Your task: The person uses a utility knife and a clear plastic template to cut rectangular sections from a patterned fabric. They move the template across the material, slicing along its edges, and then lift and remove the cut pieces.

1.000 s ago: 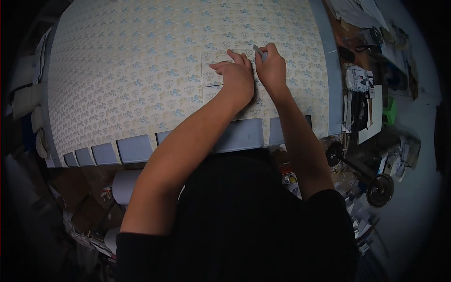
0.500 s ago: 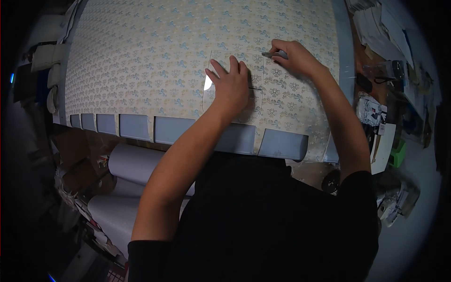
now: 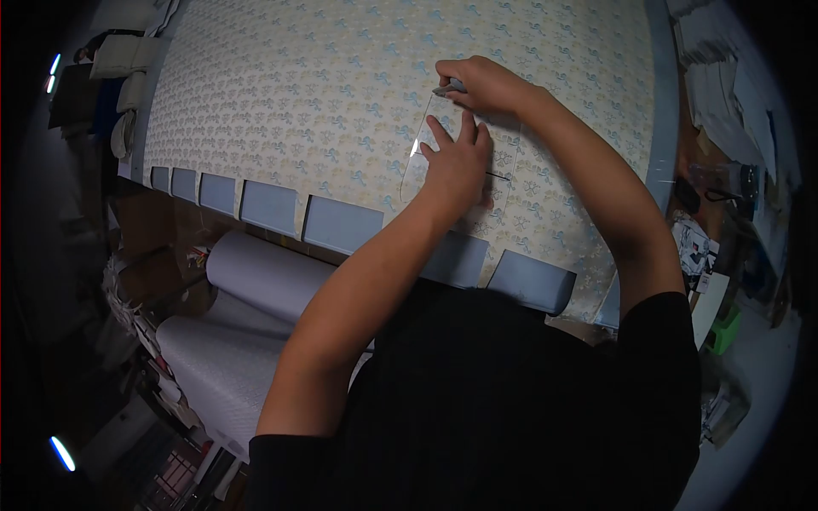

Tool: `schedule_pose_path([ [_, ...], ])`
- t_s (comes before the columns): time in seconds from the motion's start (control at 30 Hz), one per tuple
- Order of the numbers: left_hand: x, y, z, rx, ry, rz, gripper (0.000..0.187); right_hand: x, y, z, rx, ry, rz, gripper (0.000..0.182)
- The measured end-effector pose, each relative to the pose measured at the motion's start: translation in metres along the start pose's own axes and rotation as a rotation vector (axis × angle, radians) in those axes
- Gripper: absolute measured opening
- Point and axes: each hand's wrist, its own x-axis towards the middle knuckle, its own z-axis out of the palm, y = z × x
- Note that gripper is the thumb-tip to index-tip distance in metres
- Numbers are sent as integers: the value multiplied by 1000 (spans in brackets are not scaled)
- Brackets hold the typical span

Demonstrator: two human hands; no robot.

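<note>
A patterned sheet, cream with small blue and yellow motifs, covers the table. On it lies a clear plate with rounded near corners and a short dark line on its right part. My left hand rests flat on this plate, fingers spread, pressing it to the sheet. Past those fingertips, my right hand is closed around a grey utility knife. The knife's tip meets the sheet at the plate's far left corner. Part of the plate is hidden beneath my left hand.
Rectangular cut-outs along the sheet's near edge bare the blue-grey tabletop. Below that edge lie rolls of pale material. Stacked papers and a green plastic object are on the right.
My right hand has carried the knife leftward along the plate's far edge, from its right corner to its left one. My left hand stays on the plate while the whole view has shifted.
</note>
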Motion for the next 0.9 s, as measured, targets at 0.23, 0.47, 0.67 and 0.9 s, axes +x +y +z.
schedule_pose_path([
  [0.23,0,-2,3,7,38,20,128,-10,8,6,45,5,17,23],
  [0.47,0,-2,4,6,32,24,129,-7,5,9,54,62,28,23],
  [0.67,-2,-2,-1,-10,10,27,129,-2,8,11,10,47,-8,22],
  [0.9,-2,-3,1,0,14,28,131,-14,5,24,203,129,101,19],
])
